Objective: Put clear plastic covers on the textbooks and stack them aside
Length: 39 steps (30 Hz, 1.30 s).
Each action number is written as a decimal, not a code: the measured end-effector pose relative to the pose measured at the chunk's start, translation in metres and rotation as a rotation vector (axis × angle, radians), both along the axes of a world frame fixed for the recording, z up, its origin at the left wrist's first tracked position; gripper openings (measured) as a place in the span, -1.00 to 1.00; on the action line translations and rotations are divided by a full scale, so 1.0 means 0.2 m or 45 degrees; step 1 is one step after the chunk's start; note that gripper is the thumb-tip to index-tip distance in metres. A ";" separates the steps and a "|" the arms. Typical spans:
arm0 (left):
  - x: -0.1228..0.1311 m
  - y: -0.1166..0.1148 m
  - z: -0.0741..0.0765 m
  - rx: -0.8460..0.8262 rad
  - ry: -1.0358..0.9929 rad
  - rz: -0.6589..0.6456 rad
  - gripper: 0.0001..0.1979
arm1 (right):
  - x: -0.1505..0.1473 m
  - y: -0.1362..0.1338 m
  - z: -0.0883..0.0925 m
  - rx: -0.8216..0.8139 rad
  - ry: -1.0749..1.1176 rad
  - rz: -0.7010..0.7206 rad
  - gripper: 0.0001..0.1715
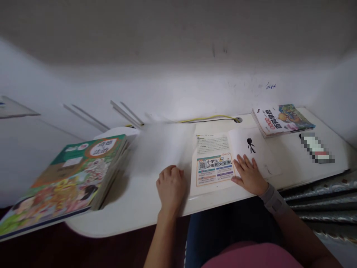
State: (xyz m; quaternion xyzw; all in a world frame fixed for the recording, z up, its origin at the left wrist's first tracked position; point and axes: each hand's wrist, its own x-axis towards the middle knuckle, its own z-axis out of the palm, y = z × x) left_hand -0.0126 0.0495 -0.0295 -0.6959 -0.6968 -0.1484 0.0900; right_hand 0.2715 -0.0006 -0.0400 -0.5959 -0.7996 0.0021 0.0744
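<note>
An open book (213, 149) lies on the white desk before me, its printed page showing Chinese text and a framed box with a QR code. My right hand (249, 175) rests flat on its right side, fingers spread, just below a black stick figure (250, 145) drawn on a white page. On the left a white page (164, 145) is smeared by motion. At its lower edge my left hand (171, 186) is closed, fingers curled on the page; the fingertips are partly hidden.
Thick books with a colourful top cover (69, 178) jut over the desk's left end. At the back right lie more books (281, 119), with a blurred-out phone (316, 148) in front. A yellow cable (206, 118) runs along the wall into a desk hole.
</note>
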 end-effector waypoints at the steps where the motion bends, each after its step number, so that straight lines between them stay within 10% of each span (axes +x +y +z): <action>1: -0.01 -0.01 0.02 0.006 -0.001 0.032 -0.67 | -0.01 0.00 0.00 -0.001 0.001 0.008 -0.25; 10: -0.18 -0.01 0.02 -0.092 0.064 0.141 -0.66 | -0.05 -0.01 0.00 0.028 0.007 0.025 -0.21; 25: -0.11 -0.05 0.09 -0.020 0.033 0.171 -0.71 | -0.09 -0.03 0.02 0.099 -0.004 0.021 -0.39; 32: 0.16 -0.20 0.08 -0.002 -0.279 -0.520 -0.63 | -0.16 -0.06 0.05 0.126 0.001 0.159 -0.47; 39: 0.08 -0.18 0.01 -0.205 -0.161 -0.056 -0.62 | -0.15 -0.07 0.00 0.195 0.027 0.192 -0.47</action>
